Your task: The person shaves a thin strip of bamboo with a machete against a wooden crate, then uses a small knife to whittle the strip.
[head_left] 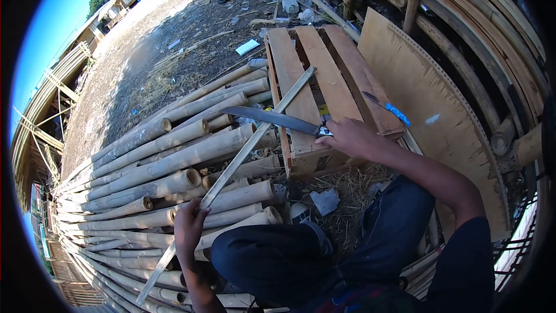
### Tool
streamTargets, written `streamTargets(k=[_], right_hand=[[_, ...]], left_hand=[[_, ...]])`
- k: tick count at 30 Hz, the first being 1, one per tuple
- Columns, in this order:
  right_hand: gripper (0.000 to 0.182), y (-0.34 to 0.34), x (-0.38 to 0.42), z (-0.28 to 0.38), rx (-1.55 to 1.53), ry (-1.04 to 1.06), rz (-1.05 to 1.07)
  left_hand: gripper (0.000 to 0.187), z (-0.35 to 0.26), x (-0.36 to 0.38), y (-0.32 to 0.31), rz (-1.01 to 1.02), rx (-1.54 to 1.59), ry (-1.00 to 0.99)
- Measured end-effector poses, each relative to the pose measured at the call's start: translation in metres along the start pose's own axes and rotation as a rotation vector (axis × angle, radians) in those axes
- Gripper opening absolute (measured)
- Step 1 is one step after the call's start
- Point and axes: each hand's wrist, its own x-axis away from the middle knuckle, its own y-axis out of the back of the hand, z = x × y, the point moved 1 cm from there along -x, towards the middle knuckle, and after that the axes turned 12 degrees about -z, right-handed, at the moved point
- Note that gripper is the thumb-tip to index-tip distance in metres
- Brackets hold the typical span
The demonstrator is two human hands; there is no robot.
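Note:
My left hand (pixel 190 226) is closed around a long, flat bamboo strip (pixel 236 164), which slants from the lower left up to the wooden crate (pixel 343 52), its far end over the slats. The handle of a machete (pixel 292 123) is gripped in my right hand (pixel 351 138), near the crate's front edge. Its dark blade points left and crosses over the strip at about mid-blade. On the crate's right slat lies a second knife with a blue-wrapped handle (pixel 397 114).
Cut bamboo poles (pixel 174 153) lie in a wide pile at the left, their ends toward me. A rough-edged plywood sheet (pixel 425 81) leans right of the crate. Behind it are stacked boards and poles (pixel 480 23). A grey stone (pixel 325 201) lies on the straw-covered ground before my knees.

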Motion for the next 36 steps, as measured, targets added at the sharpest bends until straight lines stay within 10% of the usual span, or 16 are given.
streamTargets(k=[8, 36], right_hand=[[0.055, -0.010, -0.009, -0.072, -0.094, -0.138, -0.147], [0.058, 0.014, -0.012, -0.076, -0.030, -0.199, -0.208]], left_hand=[[0.028, 0.075, 0.032, 0.018, -0.007, 0.056, -0.020], [0.037, 0.030, 0.007, 0.009, -0.084, -0.034, 0.139]])
